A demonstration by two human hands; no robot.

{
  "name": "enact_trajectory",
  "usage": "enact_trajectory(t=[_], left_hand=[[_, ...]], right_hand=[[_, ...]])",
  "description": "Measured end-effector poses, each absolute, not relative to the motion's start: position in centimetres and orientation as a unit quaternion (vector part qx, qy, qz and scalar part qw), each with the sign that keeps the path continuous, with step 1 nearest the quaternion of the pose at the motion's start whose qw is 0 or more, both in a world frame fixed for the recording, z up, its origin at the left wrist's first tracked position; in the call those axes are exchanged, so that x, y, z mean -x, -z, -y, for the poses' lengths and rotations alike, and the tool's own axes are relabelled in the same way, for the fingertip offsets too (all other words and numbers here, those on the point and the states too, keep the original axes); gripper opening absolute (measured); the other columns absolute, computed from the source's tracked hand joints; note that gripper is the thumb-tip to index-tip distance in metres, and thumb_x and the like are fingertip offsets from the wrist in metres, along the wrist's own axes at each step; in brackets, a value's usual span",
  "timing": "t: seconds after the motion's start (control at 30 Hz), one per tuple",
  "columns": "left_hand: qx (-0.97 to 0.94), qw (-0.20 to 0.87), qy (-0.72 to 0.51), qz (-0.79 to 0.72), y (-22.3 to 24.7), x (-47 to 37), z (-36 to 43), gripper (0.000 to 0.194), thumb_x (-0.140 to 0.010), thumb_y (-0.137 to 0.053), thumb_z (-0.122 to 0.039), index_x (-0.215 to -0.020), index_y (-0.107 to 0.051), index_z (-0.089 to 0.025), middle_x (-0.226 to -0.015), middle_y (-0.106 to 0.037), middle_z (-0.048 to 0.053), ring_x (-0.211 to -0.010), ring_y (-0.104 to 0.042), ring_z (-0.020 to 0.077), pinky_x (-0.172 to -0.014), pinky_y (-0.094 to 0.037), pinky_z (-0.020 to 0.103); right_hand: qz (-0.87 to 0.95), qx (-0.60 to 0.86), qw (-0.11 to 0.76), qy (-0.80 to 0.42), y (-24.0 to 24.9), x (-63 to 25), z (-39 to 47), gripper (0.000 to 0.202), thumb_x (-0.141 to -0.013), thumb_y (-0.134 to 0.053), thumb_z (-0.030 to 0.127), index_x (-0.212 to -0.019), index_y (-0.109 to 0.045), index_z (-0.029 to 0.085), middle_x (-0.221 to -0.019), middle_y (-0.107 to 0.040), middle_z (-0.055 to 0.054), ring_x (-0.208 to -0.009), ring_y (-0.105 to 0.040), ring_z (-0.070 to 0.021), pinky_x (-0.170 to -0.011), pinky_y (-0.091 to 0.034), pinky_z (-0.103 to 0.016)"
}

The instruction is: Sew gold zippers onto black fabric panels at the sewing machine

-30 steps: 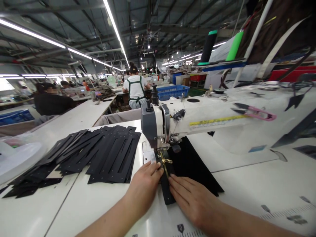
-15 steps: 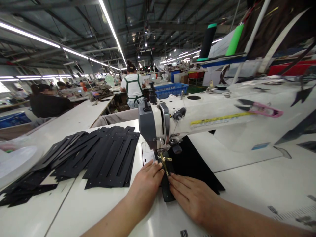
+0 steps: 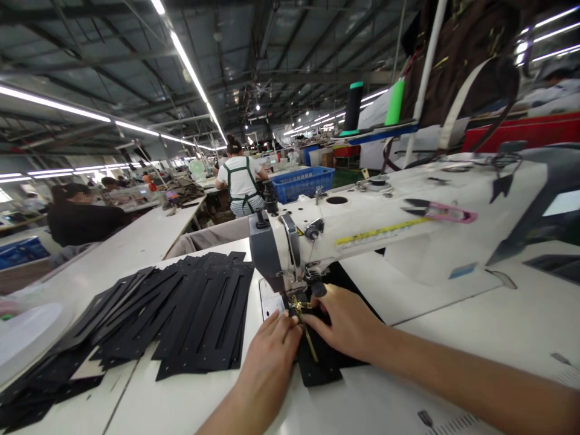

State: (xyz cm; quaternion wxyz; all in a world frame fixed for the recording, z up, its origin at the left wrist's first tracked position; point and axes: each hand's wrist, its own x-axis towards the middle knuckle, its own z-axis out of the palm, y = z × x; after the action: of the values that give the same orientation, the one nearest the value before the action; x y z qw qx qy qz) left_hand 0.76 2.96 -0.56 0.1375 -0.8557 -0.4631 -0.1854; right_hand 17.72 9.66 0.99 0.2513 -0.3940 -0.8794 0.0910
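Note:
A black strip with a gold zipper lies under the needle area of the white sewing machine. My left hand rests on the strip's left edge, its fingers close together and pressing down beside the presser foot. At the gold zipper pull, my right hand has thumb and index finger bent towards each other; its other fingers are partly hidden. A larger black piece lies beneath and to the right of the strip.
Many black cut pieces are fanned out at the left of the table. Pink-handled snips rest on the machine arm. Behind are a blue crate, a person in a white shirt and another in dark clothes.
My right hand has lifted off the strip's lower right side and moved up to the zipper pull. More of the strip and zipper shows. The camera view has turned slightly right.

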Motion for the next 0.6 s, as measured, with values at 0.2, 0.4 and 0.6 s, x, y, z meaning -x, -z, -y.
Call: enact_trajectory(t=[0.2, 0.4, 0.6], left_hand=[[0.859, 0.171, 0.139, 0.462, 0.4, -0.5, -3.1, 0.028, -0.086, -0.042, -0.010, -0.108, -0.056, -0.017, -0.097, -0.061, 0.010, -0.094, -0.059, 0.0226, -0.087, -0.049, 0.042], [0.865, 0.151, 0.120, 0.464, 0.1, -0.7, -3.1, 0.029, -0.085, -0.044, -0.008, -0.110, -0.057, -0.014, -0.101, -0.058, 0.012, -0.098, -0.056, 0.0250, -0.088, -0.048, 0.043], [0.864, 0.157, 0.122, 0.463, 0.1, -0.9, -3.1, 0.029, -0.081, -0.048, -0.006, -0.108, -0.058, -0.013, -0.099, -0.059, 0.013, -0.096, -0.057, 0.0261, -0.085, -0.049, 0.044]], right_hand=[[0.865, 0.440, 0.226, -0.087, -0.6, -16.1, -12.0, 0.019, -0.077, -0.053, 0.033, -0.068, -0.060, 0.018, -0.068, -0.065, -0.003, -0.068, -0.062, -0.0200, -0.059, -0.043, -0.026], [0.858, 0.468, 0.200, -0.072, -0.2, -15.4, -12.3, 0.025, -0.081, -0.046, 0.031, -0.075, -0.063, 0.015, -0.076, -0.067, -0.009, -0.074, -0.063, -0.0236, -0.062, -0.044, -0.029], [0.868, 0.456, 0.184, -0.063, 0.0, -15.1, -13.1, 0.024, -0.084, -0.043, 0.022, -0.078, -0.064, 0.013, -0.072, -0.065, -0.010, -0.069, -0.062, -0.0239, -0.062, -0.045, -0.032]])
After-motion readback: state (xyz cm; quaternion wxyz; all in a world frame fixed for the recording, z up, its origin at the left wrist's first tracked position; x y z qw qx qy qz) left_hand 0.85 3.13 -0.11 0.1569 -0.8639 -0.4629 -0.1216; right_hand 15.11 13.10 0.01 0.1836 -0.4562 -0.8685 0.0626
